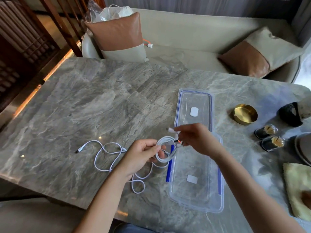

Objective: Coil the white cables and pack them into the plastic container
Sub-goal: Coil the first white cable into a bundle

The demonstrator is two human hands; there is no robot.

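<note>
Two white cables are in play: one coiled cable (165,149) held up between my hands just above the near container's far end, and a loose cable (109,155) sprawled on the marble table (84,98) at nine o'clock from it. My left hand (143,155) pinches the coil's left side; my right hand (196,138) grips a plug end (173,130) at the coil's top, at one o'clock. I judge the coil could spring apart if the left pinch slackens while I tuck that end, since nothing binds the loops. The loose cable's tail runs beneath my left wrist, so it might snag. At five o'clock sits the plastic container (196,195), which looks empty apart from a white patch showing on its base; its lid (195,101) lies flat beyond, at twelve o'clock.
</note>
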